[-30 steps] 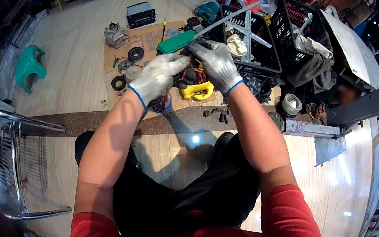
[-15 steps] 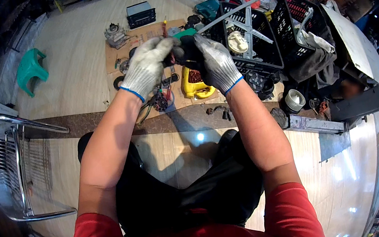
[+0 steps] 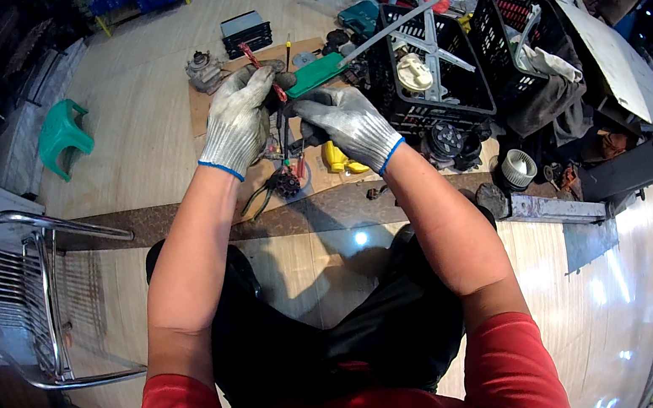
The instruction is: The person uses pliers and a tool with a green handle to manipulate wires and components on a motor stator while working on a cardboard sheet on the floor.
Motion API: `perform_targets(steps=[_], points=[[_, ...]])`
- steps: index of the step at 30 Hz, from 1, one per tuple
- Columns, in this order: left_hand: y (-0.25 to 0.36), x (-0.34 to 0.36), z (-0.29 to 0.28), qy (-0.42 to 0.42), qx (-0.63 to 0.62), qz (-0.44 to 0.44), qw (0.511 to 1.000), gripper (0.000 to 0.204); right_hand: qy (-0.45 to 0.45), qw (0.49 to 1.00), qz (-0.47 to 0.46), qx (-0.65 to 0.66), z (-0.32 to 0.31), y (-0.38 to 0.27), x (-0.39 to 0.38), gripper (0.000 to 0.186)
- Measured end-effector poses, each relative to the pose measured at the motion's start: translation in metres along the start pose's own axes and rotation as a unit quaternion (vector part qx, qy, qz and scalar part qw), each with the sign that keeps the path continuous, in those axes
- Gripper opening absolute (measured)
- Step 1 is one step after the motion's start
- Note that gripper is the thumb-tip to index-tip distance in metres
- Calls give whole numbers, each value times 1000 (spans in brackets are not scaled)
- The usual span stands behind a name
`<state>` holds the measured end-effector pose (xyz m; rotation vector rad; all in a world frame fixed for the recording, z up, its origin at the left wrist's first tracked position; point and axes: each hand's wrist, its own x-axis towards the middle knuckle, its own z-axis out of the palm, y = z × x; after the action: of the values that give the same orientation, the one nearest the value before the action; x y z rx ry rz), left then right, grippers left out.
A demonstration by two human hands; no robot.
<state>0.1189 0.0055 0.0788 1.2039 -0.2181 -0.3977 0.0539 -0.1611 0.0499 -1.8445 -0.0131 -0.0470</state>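
Note:
My left hand (image 3: 238,117), in a whitish knit glove with a blue cuff, is closed around a slender red item (image 3: 250,55) that sticks out above and beside the fingers; its kind is unclear. Close by, my gloved right hand (image 3: 348,122) has its fingers curled together near the lower end of that item. What lies in its grip, if anything, is hidden by the dark palm. Beneath both hands, a cardboard sheet (image 3: 321,172) carries a green flat piece (image 3: 316,75), a yellow part (image 3: 343,158), pliers (image 3: 256,201) and a round dark part (image 3: 286,183).
Black crates (image 3: 447,104) with parts stand to the right, near a white blower wheel (image 3: 518,168) and a grey metal beam (image 3: 648,156). At left are a green stool (image 3: 65,136) and a metal chair (image 3: 35,224). A small black box (image 3: 245,32) sits beyond the cardboard.
My hands have drawn slightly apart, and the right one has moved lower. The red item now shows above the left fingers. The dark bulk formerly between the hands no longer shows there.

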Motion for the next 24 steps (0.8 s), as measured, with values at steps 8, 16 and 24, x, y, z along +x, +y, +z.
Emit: perform_targets(steps=[8,16,24], points=[[-24,18,-14,-4,137,124,983,31,53,998,39,-12,-4,-15,-5,33],[-36,21,-10,59,157,138,976,33,71,992,33,96,13,-22,-16,31],[-29,14,7,49,-101,23,993,32,17,998,7,55,21,-6,-11,28]])
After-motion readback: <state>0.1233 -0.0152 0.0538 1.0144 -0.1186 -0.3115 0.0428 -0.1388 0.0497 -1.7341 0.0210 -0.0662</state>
